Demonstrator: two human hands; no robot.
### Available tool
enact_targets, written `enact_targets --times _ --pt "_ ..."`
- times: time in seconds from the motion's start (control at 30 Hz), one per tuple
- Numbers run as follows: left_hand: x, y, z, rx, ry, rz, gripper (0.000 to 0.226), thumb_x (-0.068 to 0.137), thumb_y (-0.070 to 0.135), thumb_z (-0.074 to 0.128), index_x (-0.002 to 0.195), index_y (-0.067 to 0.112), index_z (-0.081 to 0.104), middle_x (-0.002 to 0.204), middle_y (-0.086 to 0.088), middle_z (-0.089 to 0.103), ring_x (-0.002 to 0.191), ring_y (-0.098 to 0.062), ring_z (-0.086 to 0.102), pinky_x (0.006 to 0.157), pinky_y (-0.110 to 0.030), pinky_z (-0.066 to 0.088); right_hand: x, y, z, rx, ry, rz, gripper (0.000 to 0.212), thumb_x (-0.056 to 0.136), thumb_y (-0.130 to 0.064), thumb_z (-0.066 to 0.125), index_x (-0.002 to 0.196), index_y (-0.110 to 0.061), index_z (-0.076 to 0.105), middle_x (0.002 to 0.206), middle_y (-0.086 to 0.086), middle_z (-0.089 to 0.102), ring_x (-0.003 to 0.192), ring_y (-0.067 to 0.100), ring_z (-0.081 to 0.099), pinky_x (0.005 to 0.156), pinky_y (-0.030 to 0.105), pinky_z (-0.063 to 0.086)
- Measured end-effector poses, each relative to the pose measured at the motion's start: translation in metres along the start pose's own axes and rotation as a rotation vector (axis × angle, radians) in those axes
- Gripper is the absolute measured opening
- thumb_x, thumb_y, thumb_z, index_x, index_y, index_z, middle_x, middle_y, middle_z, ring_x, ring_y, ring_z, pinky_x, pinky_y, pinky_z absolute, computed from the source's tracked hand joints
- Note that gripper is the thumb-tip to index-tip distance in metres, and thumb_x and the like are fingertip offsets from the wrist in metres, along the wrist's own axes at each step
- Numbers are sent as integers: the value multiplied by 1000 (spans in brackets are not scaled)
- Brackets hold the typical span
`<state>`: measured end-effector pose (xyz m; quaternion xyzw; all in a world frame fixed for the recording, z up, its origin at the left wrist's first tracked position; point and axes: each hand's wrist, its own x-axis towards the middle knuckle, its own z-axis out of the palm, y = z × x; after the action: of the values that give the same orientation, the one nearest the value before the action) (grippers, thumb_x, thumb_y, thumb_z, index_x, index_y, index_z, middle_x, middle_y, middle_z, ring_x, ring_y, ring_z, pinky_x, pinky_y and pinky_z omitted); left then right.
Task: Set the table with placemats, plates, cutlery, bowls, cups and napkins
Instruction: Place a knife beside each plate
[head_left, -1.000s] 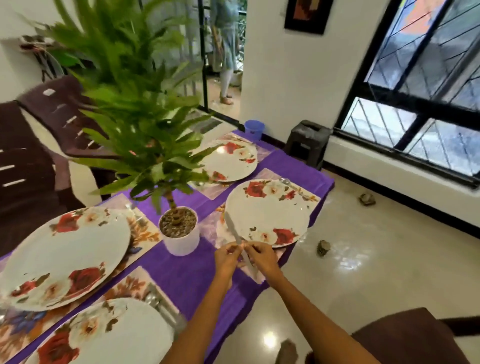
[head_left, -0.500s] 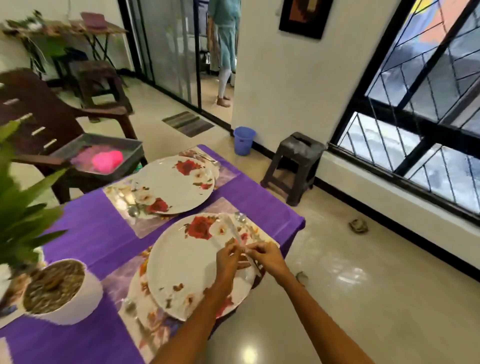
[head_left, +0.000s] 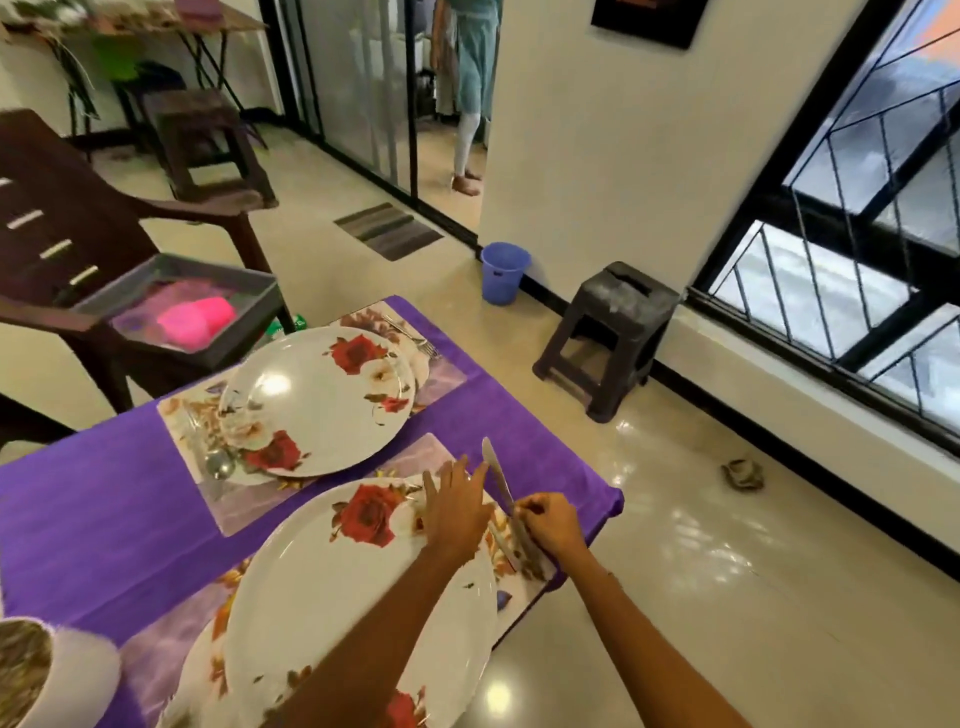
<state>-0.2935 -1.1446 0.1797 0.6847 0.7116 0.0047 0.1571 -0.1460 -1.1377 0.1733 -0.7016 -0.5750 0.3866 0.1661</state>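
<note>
Knife (head_left: 497, 480) pinched at handle by right hand (head_left: 551, 524), blade pointing away; left hand (head_left: 456, 506) spread, fingers wide.

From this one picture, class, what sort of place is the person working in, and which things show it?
Most likely a home dining area: a table laid with flowered plates on placemats, a chair beside it, and a barred window.

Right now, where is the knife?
The knife is at the near plate's right edge, pinched by the right hand, with the left hand beside it.
</note>
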Motion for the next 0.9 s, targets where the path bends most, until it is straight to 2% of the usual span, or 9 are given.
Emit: enact_targets --times 0.07,0.13,0.3,0.47,0.57,0.67,0.77,0.83,0.9 --pt "9 -1 6 181 -109 1 66 95 52 41 149 24 16 157 -10 14 145 -30 10 114 -54 5 8 -3 3 -53 -33 -12 18 91 -14 58 98 -10 74 99 4 72 88 12 63 79 20 48" --pt "11 -1 6 265 -128 -9 65 94 54 40 147 20 24 154 -11 22 144 -31 15 114 -56 3 14 -4 6 -95 -71 -13 19 92 -16 58 101 -10 73 100 3 72 90 12 63 80 20 48" --pt "6 -5 -2 276 -101 -57 56 95 50 43 139 16 36 142 -9 41 136 -28 33 114 -55 1 24 -8 12 -133 -148 -56 13 88 -13 64 94 -12 75 95 3 73 86 12 66 82 24 54" --pt "6 -1 -7 272 -139 -167 66 92 54 44 144 16 29 147 -11 35 136 -30 34 113 -58 1 30 -12 11 -154 -198 -92 12 88 -11 62 88 -11 74 78 -6 66 69 4 59 76 18 52" --pt "9 3 -9 270 -151 -213 69 91 55 47 145 17 27 148 -11 34 137 -29 33 113 -58 2 33 -11 11 -156 -245 -121 13 88 -11 62 82 -14 72 76 -6 63 68 2 57 71 15 50" --pt "13 6 -12 258 -131 -265 67 90 53 50 143 19 30 146 -8 37 137 -27 33 113 -58 0 39 -9 11 -150 -299 -179 14 86 -9 61 80 -18 70 78 -5 66 72 5 58 72 17 50" --pt "15 18 -14 230 -115 -367 66 87 56 53 140 22 34 143 -6 39 135 -25 33 113 -57 3 46 -3 2 -88 -322 -229 10 86 -13 62 86 -16 71 81 -3 67 75 13 63 77 31 55" --pt "18 30 -14 165 -35 -376 63 87 58 49 137 21 37 142 -6 39 135 -24 33 113 -55 8 51 5 -9 -27 -259 -282 9 89 -19 59 88 -19 68 88 -3 68 84 18 65 80 36 53" --pt "27 53 -10 36 129 -290 57 92 56 39 135 19 42 143 -6 40 136 -23 34 113 -49 15 57 15 -30 -15 -154 -368 14 93 -24 55 99 -17 66 102 1 65 97 20 62 82 31 48"
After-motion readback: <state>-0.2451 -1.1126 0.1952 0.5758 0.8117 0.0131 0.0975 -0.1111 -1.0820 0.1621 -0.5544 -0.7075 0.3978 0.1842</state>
